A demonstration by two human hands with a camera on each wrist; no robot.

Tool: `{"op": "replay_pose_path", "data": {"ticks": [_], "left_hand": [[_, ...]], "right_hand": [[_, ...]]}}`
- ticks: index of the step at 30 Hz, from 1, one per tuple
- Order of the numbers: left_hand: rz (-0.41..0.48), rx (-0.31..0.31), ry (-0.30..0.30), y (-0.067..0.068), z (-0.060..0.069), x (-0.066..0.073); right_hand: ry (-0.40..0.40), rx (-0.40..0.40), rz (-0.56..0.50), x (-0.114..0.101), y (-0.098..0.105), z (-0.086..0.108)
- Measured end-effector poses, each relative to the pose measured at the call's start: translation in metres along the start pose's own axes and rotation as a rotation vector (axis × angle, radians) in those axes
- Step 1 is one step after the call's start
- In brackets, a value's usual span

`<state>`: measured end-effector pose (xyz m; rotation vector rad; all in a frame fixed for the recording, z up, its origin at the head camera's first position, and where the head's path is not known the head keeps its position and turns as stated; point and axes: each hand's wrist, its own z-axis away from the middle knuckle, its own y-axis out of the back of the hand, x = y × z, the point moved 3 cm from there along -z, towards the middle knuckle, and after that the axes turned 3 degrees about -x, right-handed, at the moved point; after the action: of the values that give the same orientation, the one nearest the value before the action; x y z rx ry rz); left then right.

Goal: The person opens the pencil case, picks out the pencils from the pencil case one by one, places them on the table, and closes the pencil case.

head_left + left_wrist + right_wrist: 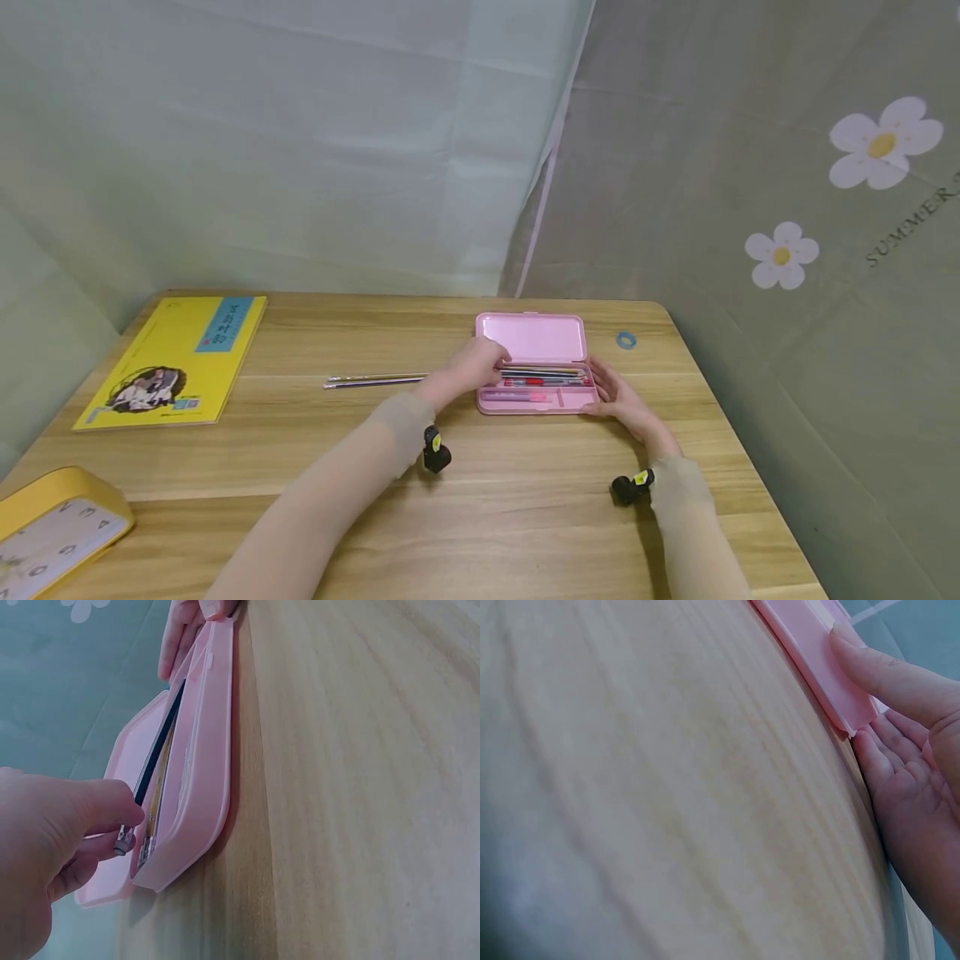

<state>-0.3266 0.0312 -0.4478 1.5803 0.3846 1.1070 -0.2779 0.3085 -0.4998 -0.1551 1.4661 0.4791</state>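
An open pink pencil case (530, 336) lies on the table with its lid tipped back. My left hand (480, 364) is over the case's left end and pinches a dark pencil (154, 760) near its eraser end. That pencil slants down into the long compartment, above other pencils (158, 796). Around the case's right end, my right hand (624, 406) holds with the thumb (889, 675) on the case and the fingers along its end wall. In the case also lie a red pen (536, 382) and a pink-capped pen (517, 397).
A few pencils (375, 380) lie on the table left of the case, partly behind my left arm. A blue ring (626, 346) is at the back right. On the left are a yellow book (198, 379) and a yellow clock (71, 533). Curtains hang beyond the table.
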Motion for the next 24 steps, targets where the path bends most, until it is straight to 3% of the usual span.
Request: {"op": "replay_pose_path", "data": {"ticks": [14, 24], "left_hand": [[0.104, 0.049, 0.029, 0.0014, 0.0034, 0.0002], [0.13, 0.092, -0.003, 0.0045, 0.0077, 0.0009]], "right_hand": [[0.001, -0.002, 0.012, 0.002, 0.0016, -0.0006], [0.005, -0.003, -0.009, 0.0012, 0.0005, 0.0001]]}}
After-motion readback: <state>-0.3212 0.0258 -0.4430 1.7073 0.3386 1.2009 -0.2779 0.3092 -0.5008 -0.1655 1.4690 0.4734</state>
